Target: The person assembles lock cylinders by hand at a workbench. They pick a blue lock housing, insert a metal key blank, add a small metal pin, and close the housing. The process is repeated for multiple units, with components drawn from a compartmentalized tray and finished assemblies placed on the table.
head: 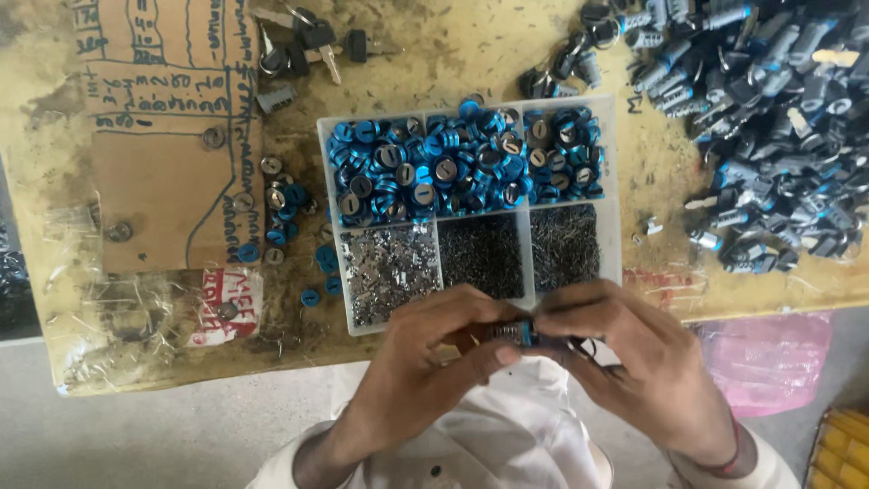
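On the worn yellow workbench stood a clear compartment tray holding blue-ringed caps above and small metal parts below. At its near edge, the left hand and right hand both pinched a small lock cylinder between fingertips. A heap of assembled locks lay at right, taped cardboard at left, grey floor below.

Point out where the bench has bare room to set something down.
Bare patches: between the cardboard sheet and the compartment tray, and between the tray and the lock-cylinder pile. Crowded: that pile, the loose blue caps, the keys.
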